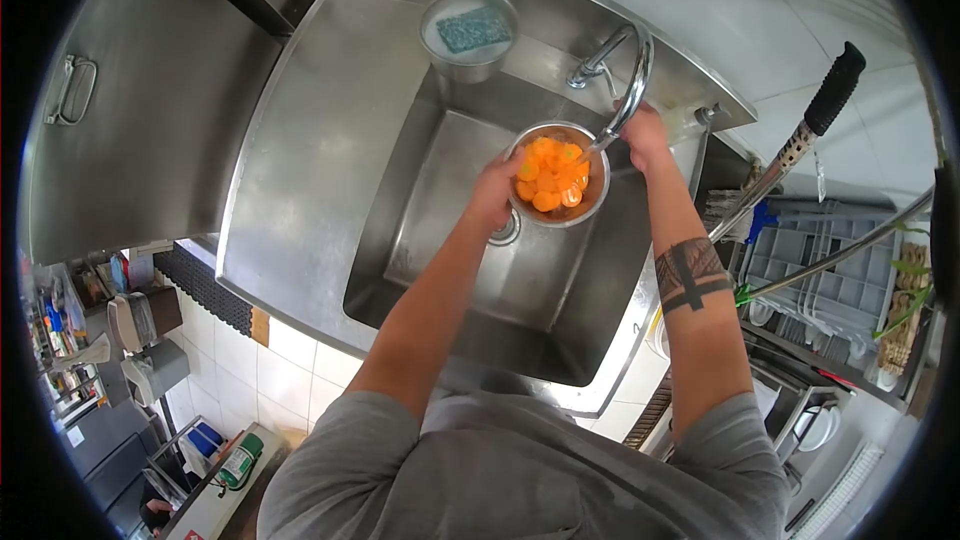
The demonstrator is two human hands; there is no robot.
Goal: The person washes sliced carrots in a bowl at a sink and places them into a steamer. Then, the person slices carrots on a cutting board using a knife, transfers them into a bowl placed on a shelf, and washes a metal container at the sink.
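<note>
My left hand (494,188) grips the left rim of a round metal bowl (603,183), held over the sink. Orange carrot slices (548,172) lie in the bowl, some shining wet. The curved chrome faucet (642,65) has its spout end directly above the bowl's right side. My right hand (645,134) is just behind the spout, close to the faucet; its fingers are mostly hidden, so I cannot tell whether it touches or holds anything.
Below the bowl is a deep steel sink (420,210) with a drain. A metal pot (470,68) with a green scouring pad (472,30) stands at the back corner. At right are a black-gripped pole (790,155) and a grey rack (800,250).
</note>
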